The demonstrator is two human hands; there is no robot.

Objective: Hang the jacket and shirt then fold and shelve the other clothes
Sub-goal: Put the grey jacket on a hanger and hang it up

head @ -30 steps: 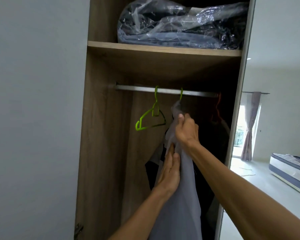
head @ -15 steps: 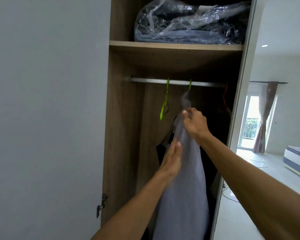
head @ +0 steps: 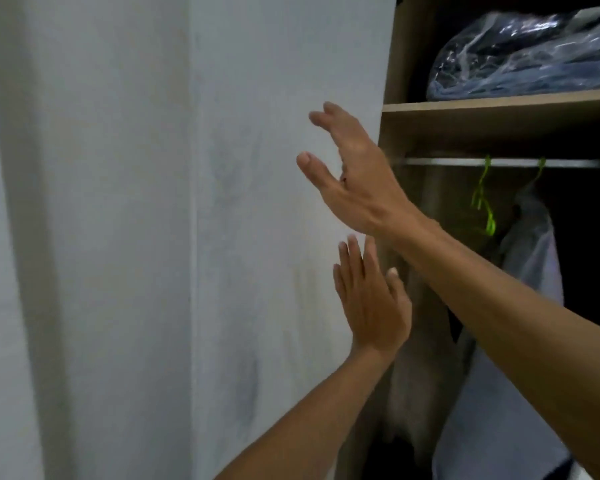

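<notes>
A pale grey shirt hangs from a green hanger on the metal rail inside the wardrobe at the right. A second green hanger hangs bare beside it. My right hand is open with fingers spread, in front of the edge of the white wardrobe door. My left hand is open just below it, flat near the same door edge. Neither hand holds anything. Whether they touch the door is unclear.
A wooden shelf above the rail carries dark clothing in a clear plastic bag. A second white door panel fills the left of the view. The wardrobe interior is dark at the far right.
Both hands let go of the grey shirt and moved left to the white door edge. The view swung left, so the wardrobe interior now sits at the right.
</notes>
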